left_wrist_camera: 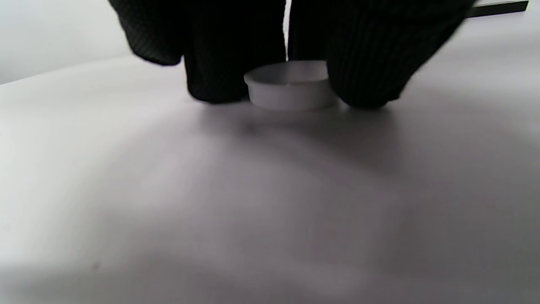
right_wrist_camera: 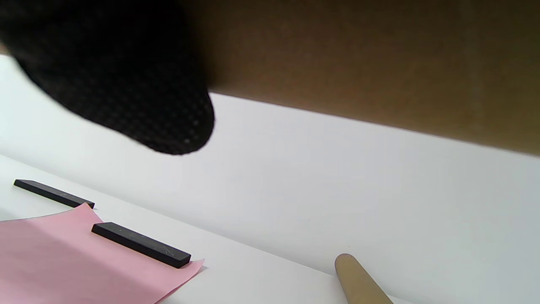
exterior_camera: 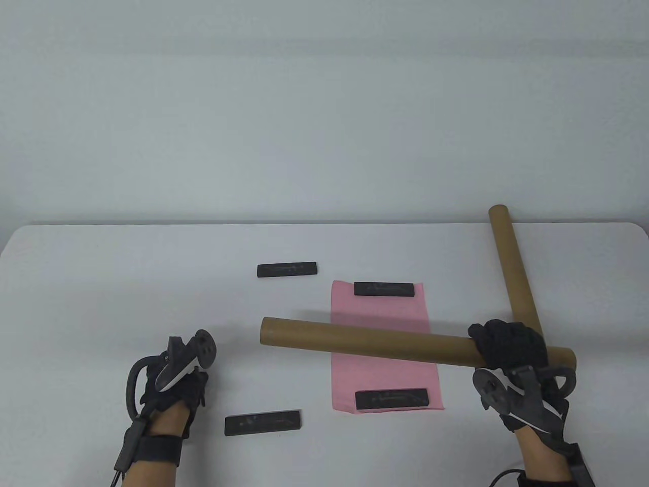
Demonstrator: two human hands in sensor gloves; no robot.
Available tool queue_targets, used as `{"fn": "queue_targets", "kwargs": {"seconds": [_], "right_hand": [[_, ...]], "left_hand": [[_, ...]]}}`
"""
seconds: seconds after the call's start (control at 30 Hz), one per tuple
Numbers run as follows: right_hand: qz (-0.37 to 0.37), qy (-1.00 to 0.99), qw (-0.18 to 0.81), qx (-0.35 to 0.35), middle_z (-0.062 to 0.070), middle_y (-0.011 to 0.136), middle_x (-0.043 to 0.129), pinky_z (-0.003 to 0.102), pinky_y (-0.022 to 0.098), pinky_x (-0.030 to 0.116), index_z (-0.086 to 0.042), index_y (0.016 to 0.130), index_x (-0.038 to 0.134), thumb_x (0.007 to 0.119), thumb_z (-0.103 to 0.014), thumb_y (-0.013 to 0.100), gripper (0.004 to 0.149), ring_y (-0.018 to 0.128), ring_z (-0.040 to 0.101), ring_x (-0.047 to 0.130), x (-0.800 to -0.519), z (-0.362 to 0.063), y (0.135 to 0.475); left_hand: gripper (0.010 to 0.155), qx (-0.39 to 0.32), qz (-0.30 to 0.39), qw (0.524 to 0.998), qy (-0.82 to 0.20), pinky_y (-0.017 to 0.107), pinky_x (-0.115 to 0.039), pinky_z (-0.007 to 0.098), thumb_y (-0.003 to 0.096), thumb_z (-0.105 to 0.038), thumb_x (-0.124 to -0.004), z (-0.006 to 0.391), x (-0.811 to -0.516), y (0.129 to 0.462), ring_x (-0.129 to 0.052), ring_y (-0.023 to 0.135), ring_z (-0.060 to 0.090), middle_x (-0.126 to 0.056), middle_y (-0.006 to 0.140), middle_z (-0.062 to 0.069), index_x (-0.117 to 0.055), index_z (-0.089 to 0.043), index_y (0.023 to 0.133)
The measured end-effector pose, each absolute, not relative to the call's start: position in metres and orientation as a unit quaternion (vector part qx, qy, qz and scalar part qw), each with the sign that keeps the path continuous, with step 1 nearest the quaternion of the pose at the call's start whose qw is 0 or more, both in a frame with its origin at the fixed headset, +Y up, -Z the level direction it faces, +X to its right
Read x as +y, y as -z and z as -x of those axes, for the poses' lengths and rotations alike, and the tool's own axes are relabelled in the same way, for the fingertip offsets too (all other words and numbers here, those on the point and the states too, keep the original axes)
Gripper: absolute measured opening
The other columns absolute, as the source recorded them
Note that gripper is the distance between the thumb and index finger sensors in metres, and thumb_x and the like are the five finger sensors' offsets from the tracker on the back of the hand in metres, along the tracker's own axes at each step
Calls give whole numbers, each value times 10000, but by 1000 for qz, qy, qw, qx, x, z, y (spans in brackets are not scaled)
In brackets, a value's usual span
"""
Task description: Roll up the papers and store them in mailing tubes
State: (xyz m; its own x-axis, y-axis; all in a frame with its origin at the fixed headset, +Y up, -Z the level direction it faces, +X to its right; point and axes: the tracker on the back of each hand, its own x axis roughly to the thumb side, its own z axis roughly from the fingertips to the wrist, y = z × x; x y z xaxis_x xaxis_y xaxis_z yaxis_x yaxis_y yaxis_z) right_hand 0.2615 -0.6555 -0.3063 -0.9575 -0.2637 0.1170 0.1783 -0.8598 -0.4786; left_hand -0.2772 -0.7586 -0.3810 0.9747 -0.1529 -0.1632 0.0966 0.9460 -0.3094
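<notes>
My right hand [exterior_camera: 509,347] grips a brown mailing tube [exterior_camera: 385,343] near its right end and holds it level above the table, across a pink paper sheet [exterior_camera: 380,324]. The tube fills the top of the right wrist view [right_wrist_camera: 379,63]. A second tube [exterior_camera: 513,266] lies on the table at the right, and its end shows in the right wrist view [right_wrist_camera: 358,280]. Black bar weights [exterior_camera: 388,289] [exterior_camera: 391,399] hold the sheet flat at both ends. My left hand [exterior_camera: 175,373] rests on the table at the left; its fingers [left_wrist_camera: 219,67] pinch a white tube cap [left_wrist_camera: 289,86] that sits on the table.
Two more black bar weights lie loose on the white table [exterior_camera: 76,284]: one at the back [exterior_camera: 287,269] and one near the front [exterior_camera: 262,422], beside my left hand. The table's back edge meets a plain wall.
</notes>
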Motion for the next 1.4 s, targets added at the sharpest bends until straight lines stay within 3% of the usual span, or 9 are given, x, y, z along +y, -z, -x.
{"fn": "queue_targets", "kwargs": {"seconds": [0.07, 0.2, 0.33, 0.5, 0.7, 0.8, 0.97, 1.13, 1.4], "right_hand": [[90, 961, 113, 237, 26, 918, 803, 588, 636, 757, -284, 933, 747, 1052, -369, 356, 658, 786, 348, 883, -656, -262, 306], [94, 961, 107, 239, 24, 918, 803, 587, 637, 757, -287, 932, 747, 1052, -370, 355, 658, 786, 346, 884, -655, -263, 306], [102, 960, 98, 242, 23, 920, 801, 586, 642, 754, -292, 931, 744, 1052, -368, 357, 655, 790, 344, 881, -656, -262, 305], [111, 959, 88, 246, 20, 921, 799, 585, 647, 751, -296, 930, 743, 1051, -369, 358, 654, 793, 342, 878, -657, -261, 305], [118, 957, 79, 252, 19, 923, 796, 586, 648, 750, -299, 930, 739, 1049, -369, 359, 654, 797, 341, 876, -658, -260, 304], [115, 958, 74, 254, 19, 923, 795, 587, 647, 751, -296, 930, 740, 1050, -368, 359, 653, 795, 343, 876, -658, -263, 304], [109, 958, 79, 254, 23, 913, 805, 582, 631, 766, -293, 926, 748, 1052, -368, 355, 651, 775, 340, 883, -659, -261, 305], [100, 960, 71, 251, 31, 909, 806, 589, 622, 766, -280, 926, 749, 1052, -359, 357, 649, 766, 347, 882, -660, -260, 305], [105, 970, 56, 211, 36, 912, 802, 588, 615, 777, -274, 934, 744, 1046, -372, 364, 652, 764, 347, 885, -666, -259, 310]], "left_hand": [[645, 83, 141, 987, 10, 642, -800, 451, 375, -527, -859, 280, -753, 379, -1004, 761, 252, -852, 953, 59, -748, -313, 973], [657, 25, 76, 966, -245, 642, -784, 479, 378, -501, -860, 286, -724, 368, -987, 768, 270, -823, 972, 78, -732, -287, 986], [652, -61, 11, 909, -412, 644, -785, 475, 385, -503, -850, 281, -696, 355, -991, 768, 258, -816, 978, 70, -727, -293, 989], [641, -148, 13, 828, -541, 657, -771, 474, 397, -494, -835, 268, -687, 347, -982, 780, 259, -802, 995, 69, -718, -301, 997], [640, -189, 18, 798, -572, 663, -771, 466, 393, -492, -846, 253, -684, 343, -981, 791, 253, -805, 997, 54, -725, -305, 993], [640, -175, 4, 794, -582, 664, -772, 457, 388, -499, -858, 250, -684, 340, -980, 794, 241, -814, 993, 31, -734, -311, 987], [623, -140, -34, 822, -550, 651, -780, 457, 436, -487, -769, 235, -682, 328, -979, 831, 267, -798, 1027, 42, -694, -286, 1021], [898, -180, -49, 863, -469, 659, -756, 478, 436, -586, -712, 206, -675, 315, -839, 962, 360, -475, 1136, 184, -335, -125, 1108], [950, -189, -48, 868, -457, 676, -720, 517, 417, -641, -732, 211, -673, 316, -804, 981, 398, -462, 1143, 190, -325, -143, 1116]]}}
